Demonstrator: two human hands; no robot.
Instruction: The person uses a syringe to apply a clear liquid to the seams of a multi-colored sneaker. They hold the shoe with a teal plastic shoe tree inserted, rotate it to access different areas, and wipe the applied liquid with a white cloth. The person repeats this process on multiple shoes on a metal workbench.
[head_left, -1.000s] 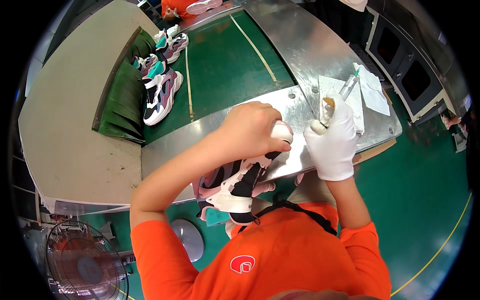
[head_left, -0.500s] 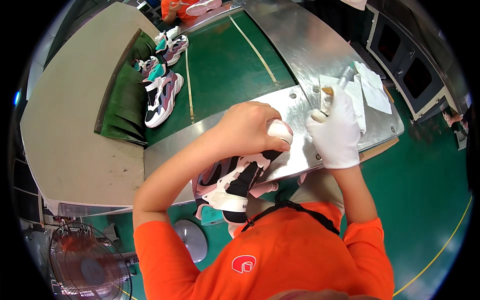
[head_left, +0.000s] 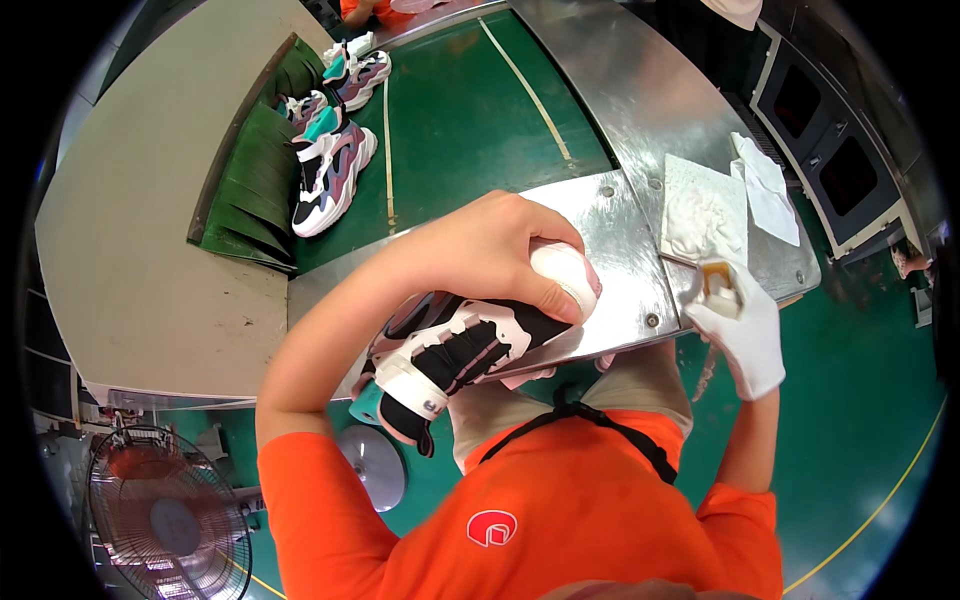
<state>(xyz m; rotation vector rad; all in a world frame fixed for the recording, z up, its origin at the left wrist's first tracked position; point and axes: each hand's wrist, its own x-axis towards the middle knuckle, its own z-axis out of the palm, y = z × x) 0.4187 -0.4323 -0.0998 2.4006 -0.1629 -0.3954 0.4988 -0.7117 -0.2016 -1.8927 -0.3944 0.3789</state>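
Observation:
My bare left hand [head_left: 500, 245] is closed over the toe of a sneaker [head_left: 465, 350] in black, white, pink and grey. The shoe lies tilted at the metal bench's front edge, its white toe cap showing past my fingers and its teal-lined heel toward my body. My right hand [head_left: 745, 330], in a white glove, is closed around a small tool [head_left: 717, 280] at the bench's right front edge. A tan end shows between the fingers, and a blurred, clear part hangs below; the glove hides the rest. The right hand is apart from the shoe.
A white pad [head_left: 705, 205] with crumpled white material and a white cloth [head_left: 768, 190] lie on the metal bench [head_left: 630, 110]. Several similar sneakers [head_left: 335, 175] stand on the green belt [head_left: 460, 120] beside green flaps [head_left: 245, 185]. A fan [head_left: 170, 520] stands at lower left.
My right hand has moved right and toward me with the tool, off the white pad. The sneaker has tilted slightly, its heel shifting left, still in my left hand.

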